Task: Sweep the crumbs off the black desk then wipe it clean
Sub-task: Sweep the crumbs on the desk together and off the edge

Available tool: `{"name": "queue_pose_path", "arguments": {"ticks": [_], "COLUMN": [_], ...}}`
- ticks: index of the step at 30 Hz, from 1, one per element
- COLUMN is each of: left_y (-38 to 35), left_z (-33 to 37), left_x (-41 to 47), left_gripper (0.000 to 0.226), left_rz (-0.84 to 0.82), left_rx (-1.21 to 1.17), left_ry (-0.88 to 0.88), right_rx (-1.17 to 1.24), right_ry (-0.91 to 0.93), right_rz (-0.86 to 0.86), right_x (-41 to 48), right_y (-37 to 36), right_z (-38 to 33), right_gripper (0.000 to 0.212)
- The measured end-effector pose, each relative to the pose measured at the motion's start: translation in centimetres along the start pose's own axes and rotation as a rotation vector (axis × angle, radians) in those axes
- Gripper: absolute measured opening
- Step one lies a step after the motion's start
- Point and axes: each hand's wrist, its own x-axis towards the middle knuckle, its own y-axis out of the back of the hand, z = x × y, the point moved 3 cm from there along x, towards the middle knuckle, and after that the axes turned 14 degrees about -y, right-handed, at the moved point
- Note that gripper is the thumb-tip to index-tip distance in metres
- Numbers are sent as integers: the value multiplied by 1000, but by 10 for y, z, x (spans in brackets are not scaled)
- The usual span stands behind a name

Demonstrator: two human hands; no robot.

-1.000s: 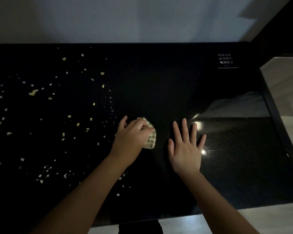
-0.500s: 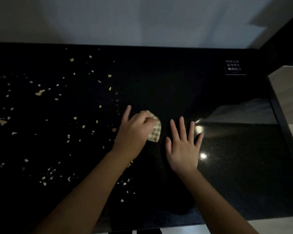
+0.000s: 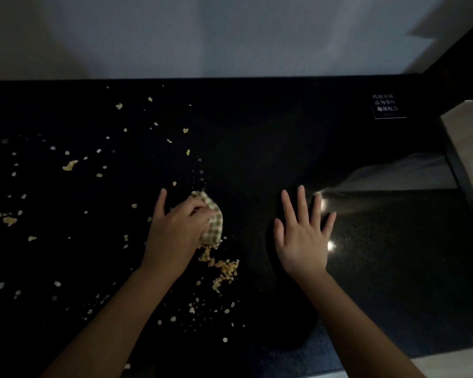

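At the desk's [image 3: 271, 137] middle, the left hand [image 3: 175, 233] grips a bunched cloth [image 3: 215, 223], likely herding crumbs [image 3: 225, 268] into a pile nearer the desk's front edge. The right hand [image 3: 302, 238], fingers spread and empty, seems to brace on the desk.

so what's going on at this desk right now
A person is cleaning crumbs off a glossy black desk. Their left hand grips a bunched green-and-cream checked cloth, with a small heap of yellow crumbs lying just at its near edge. Their right hand is flat with fingers spread, to the right of the cloth and holding nothing. Many loose pale crumbs are scattered over the desk's left half, so the sweeping is not yet done.
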Motion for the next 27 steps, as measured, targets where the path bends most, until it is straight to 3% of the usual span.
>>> {"name": "queue_pose_path", "arguments": {"ticks": [8, 14, 27], "left_y": [7, -15, -2], "left_z": [8, 18, -3], "left_x": [48, 85, 43], "left_gripper": [25, 31, 21], "left_rz": [213, 118, 212], "left_rx": [-71, -58, -41], "left_ry": [-77, -171, -87], "right_rx": [-2, 8, 5], "right_ry": [53, 80, 23], "right_rz": [12, 26, 18], "right_x": [9, 14, 35], "right_y": [-2, 0, 4], "right_z": [-21, -11, -21], "right_gripper": [59, 57, 59]}}
